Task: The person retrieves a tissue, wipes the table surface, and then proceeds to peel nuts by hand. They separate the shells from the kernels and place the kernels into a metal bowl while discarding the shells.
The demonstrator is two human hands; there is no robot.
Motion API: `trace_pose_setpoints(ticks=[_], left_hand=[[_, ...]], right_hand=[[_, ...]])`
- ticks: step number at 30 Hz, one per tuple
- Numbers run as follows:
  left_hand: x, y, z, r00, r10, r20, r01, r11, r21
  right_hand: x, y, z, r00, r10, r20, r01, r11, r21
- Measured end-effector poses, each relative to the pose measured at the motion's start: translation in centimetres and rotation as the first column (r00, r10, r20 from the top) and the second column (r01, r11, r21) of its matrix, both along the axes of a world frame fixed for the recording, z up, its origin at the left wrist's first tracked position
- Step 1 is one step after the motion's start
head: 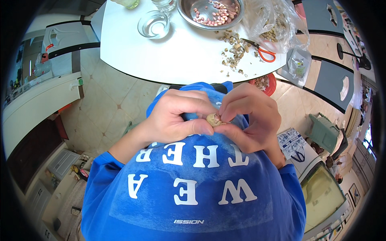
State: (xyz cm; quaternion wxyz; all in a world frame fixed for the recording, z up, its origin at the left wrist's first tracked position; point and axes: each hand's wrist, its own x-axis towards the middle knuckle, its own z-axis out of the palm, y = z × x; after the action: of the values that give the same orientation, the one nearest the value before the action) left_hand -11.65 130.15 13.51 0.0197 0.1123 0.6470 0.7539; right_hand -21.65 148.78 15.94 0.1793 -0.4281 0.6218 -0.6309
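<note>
In front of my chest, both hands meet at a peanut in its shell [214,120]. My left hand [184,116] pinches the shell's left side between thumb and index finger. The thumb and fingertips of my right hand [250,116] grip its right side, where the shell looks broken and a pinkish kernel shows. Ahead on the white table [135,60] stands a steel bowl [211,28] with pink shelled peanuts [221,15]. Broken shells [235,52] lie scattered below the bowl, beside scissors with orange handles [267,56]. A clear plastic bag [271,18] holds unshelled peanuts.
A glass bowl [153,25] and a drinking glass [163,4] stand on the table's left part. Beneath the table's right edge is a red container [270,86] with scraps in it. Grey chairs [330,78] stand at the right, another chair [68,37] at the left.
</note>
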Motion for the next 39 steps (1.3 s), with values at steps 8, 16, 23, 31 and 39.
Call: trace_pose_setpoints(ticks=[8,16,23,31,39], left_hand=[[-0.2,-0.4,-1.3,0.979,-0.186,0.080,0.137,0.901,0.411],[-0.7,-1.5,-1.0,0.970,-0.226,0.086,0.169,0.888,0.428],[-0.7,-1.9,0.1,0.968,-0.231,-0.100,0.250,0.924,0.288],[-0.6,-2.1,0.0,0.971,-0.008,-0.239,0.068,0.968,0.244],[-0.2,-2.9,0.8,0.963,0.132,-0.236,-0.121,0.991,0.062]], right_hand=[[-0.1,-0.1,-0.1,0.997,0.074,0.039,-0.073,0.997,-0.021],[-0.8,-1.5,0.7,0.990,0.073,-0.118,-0.080,0.995,-0.056],[-0.6,-2.3,1.5,0.954,0.165,-0.249,-0.200,0.972,-0.120],[-1.5,-3.3,1.4,0.915,0.154,-0.373,-0.222,0.964,-0.147],[-1.4,-4.3,-0.1,0.960,0.061,-0.274,-0.121,0.971,-0.208]])
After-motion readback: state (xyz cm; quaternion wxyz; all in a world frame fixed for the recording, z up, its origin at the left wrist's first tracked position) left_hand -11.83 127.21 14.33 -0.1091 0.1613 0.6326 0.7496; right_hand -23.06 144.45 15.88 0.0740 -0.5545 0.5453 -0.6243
